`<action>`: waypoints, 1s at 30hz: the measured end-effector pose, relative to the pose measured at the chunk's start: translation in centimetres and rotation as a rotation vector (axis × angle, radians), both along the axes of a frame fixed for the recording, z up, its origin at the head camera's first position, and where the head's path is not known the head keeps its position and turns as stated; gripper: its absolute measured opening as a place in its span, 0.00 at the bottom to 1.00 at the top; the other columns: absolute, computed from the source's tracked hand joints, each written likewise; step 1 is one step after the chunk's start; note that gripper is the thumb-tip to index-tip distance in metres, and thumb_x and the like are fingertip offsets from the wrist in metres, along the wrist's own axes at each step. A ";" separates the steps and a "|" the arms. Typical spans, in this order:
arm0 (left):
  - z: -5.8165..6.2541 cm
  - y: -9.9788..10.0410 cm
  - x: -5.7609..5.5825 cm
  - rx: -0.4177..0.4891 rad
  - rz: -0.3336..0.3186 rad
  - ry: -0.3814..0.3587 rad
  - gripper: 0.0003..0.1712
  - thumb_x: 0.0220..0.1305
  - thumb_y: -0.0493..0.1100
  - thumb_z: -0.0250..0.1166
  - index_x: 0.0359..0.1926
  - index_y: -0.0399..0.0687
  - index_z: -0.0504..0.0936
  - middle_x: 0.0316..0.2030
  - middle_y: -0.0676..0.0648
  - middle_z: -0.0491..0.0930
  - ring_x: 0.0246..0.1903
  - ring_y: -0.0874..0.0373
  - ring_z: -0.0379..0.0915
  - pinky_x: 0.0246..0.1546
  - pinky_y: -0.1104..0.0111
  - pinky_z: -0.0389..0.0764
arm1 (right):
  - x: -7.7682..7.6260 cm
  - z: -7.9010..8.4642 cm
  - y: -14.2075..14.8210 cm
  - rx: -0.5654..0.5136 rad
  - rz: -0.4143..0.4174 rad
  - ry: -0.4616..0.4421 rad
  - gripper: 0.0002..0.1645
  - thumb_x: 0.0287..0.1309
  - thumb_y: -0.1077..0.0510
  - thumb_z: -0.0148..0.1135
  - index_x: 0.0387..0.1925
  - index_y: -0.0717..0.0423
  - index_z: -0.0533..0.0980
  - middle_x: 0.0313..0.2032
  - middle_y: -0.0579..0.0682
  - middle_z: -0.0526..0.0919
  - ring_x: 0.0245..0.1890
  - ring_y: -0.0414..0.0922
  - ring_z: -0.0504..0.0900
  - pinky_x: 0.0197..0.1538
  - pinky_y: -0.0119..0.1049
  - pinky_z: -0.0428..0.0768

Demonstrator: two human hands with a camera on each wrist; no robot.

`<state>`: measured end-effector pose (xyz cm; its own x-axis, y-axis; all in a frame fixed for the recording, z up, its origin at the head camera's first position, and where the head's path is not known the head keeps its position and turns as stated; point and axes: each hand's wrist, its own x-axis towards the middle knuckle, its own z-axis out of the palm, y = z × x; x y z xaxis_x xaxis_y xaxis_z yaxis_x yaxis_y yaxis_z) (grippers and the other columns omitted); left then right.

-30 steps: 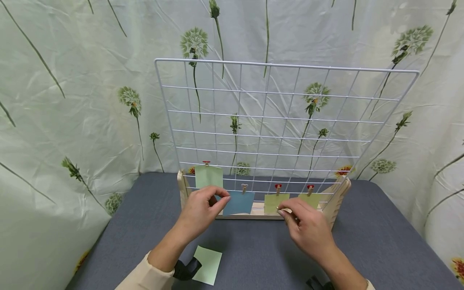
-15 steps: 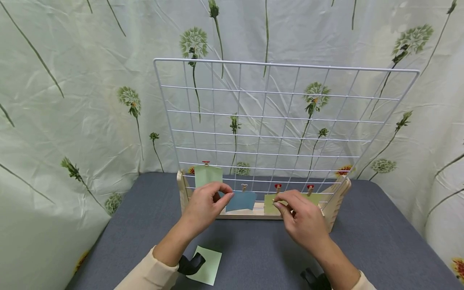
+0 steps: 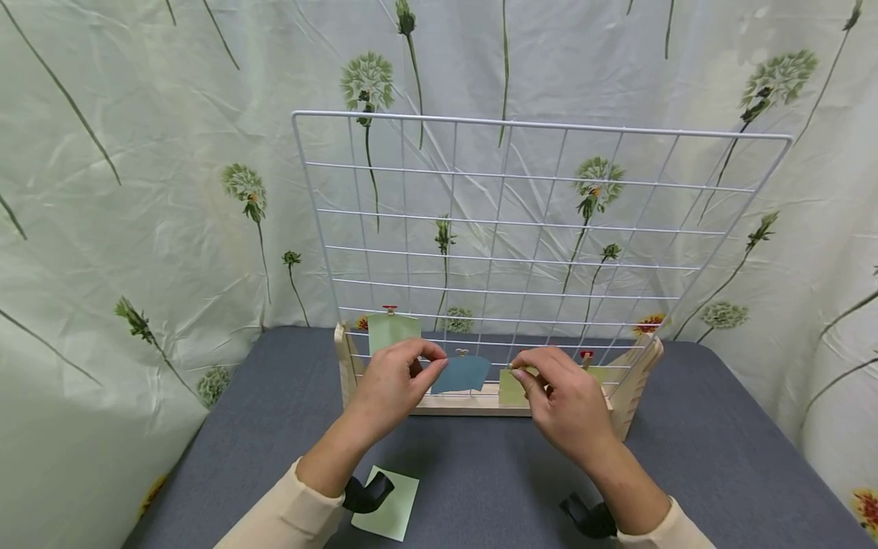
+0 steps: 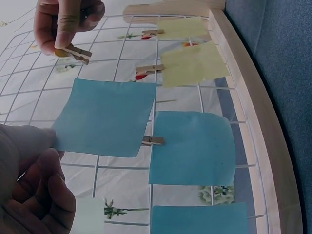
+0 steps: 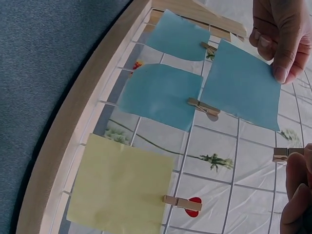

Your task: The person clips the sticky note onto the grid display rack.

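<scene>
My left hand (image 3: 394,381) pinches a blue square of paper (image 4: 105,117) by its edge, holding it in front of the white wire grid (image 3: 542,223). My right hand (image 3: 571,406) pinches a small wooden clothespin (image 4: 75,54) between thumb and fingers, just right of that paper. In both wrist views, another blue paper (image 5: 158,95) hangs behind the held one, fixed to the grid by a clothespin (image 5: 204,106). Further left on the grid is one more blue paper (image 5: 178,35). The held paper and clothespin are apart.
Yellow papers (image 4: 195,63) hang at the right by clothespins with red hearts. A pale green paper (image 3: 394,329) is clipped at the left. A loose pale green paper (image 3: 389,503) lies on the dark table (image 3: 480,488). The grid stands in a wooden base (image 3: 473,409).
My left hand has moved slightly right and up with the blue paper. My right hand has moved left and up with the clothespin, narrowing the gap between the hands.
</scene>
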<state>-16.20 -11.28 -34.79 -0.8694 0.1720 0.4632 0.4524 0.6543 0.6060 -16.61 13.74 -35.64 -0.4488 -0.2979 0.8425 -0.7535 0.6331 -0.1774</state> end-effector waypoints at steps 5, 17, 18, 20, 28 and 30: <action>0.0 0.1 -0.1 -0.007 0.005 0.006 0.03 0.67 0.43 0.70 0.39 0.49 0.86 0.34 0.54 0.84 0.24 0.66 0.69 0.25 0.74 0.74 | -0.3 0.3 -0.2 0.002 -0.001 0.006 0.15 0.49 0.69 0.76 0.37 0.52 0.83 0.35 0.44 0.84 0.24 0.32 0.72 0.27 0.24 0.70; 0.2 0.4 -0.5 0.012 0.000 0.022 0.04 0.67 0.43 0.70 0.40 0.48 0.87 0.35 0.52 0.85 0.25 0.65 0.70 0.26 0.74 0.74 | -0.9 0.6 -0.6 0.005 -0.010 0.025 0.13 0.50 0.69 0.76 0.36 0.53 0.83 0.34 0.46 0.85 0.23 0.33 0.72 0.27 0.26 0.71; 0.2 0.4 -0.6 0.017 -0.003 0.028 0.04 0.67 0.42 0.70 0.40 0.48 0.87 0.35 0.52 0.85 0.25 0.65 0.70 0.26 0.74 0.74 | -1.0 0.7 -0.7 0.005 -0.010 0.028 0.13 0.50 0.68 0.76 0.36 0.53 0.83 0.34 0.46 0.85 0.23 0.33 0.72 0.26 0.26 0.71; 0.2 0.5 -0.7 0.025 -0.005 0.036 0.04 0.67 0.42 0.70 0.39 0.47 0.87 0.35 0.52 0.85 0.24 0.65 0.70 0.26 0.74 0.74 | -1.1 0.8 -0.8 0.003 -0.009 0.032 0.12 0.50 0.68 0.76 0.36 0.53 0.83 0.34 0.46 0.85 0.23 0.34 0.73 0.26 0.27 0.71; 0.0 0.7 -1.3 0.028 0.027 0.029 0.03 0.69 0.41 0.68 0.40 0.48 0.87 0.36 0.51 0.85 0.26 0.64 0.72 0.26 0.73 0.75 | -1.7 1.0 -1.1 -0.025 0.003 0.028 0.12 0.51 0.67 0.76 0.36 0.53 0.84 0.32 0.47 0.85 0.23 0.34 0.74 0.26 0.27 0.72; 0.0 0.7 -1.4 0.027 0.039 0.031 0.03 0.69 0.42 0.68 0.40 0.49 0.87 0.36 0.51 0.85 0.27 0.64 0.73 0.28 0.73 0.76 | -1.8 1.0 -1.3 -0.034 0.007 0.033 0.11 0.50 0.67 0.76 0.36 0.54 0.84 0.32 0.47 0.85 0.23 0.34 0.74 0.26 0.27 0.72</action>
<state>-17.56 -10.54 -34.80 -0.8605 0.1254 0.4937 0.4454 0.6556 0.6098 -18.39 12.48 -34.67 -0.4186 -0.2723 0.8664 -0.7636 0.6219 -0.1735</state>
